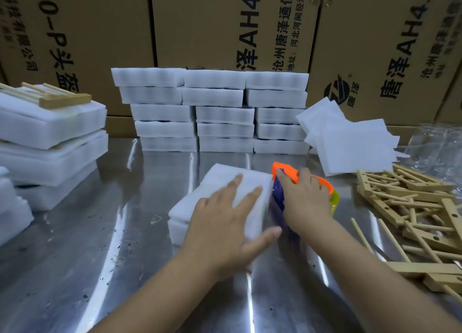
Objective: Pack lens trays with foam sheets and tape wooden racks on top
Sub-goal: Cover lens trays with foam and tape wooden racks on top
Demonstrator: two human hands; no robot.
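Note:
A foam-covered lens tray lies in the middle of the steel table. My left hand rests flat on its top, fingers spread. My right hand grips an orange tape dispenser pressed against the tray's right side; blurred blue and yellow parts show beneath the hand. Loose foam sheets are piled at the right. Wooden racks lie in a heap at the far right.
Three stacks of foam-wrapped trays stand at the back against cardboard boxes. More wrapped trays are stacked at the left, one with a wooden rack on top. Clear plastic bags lie at the back right.

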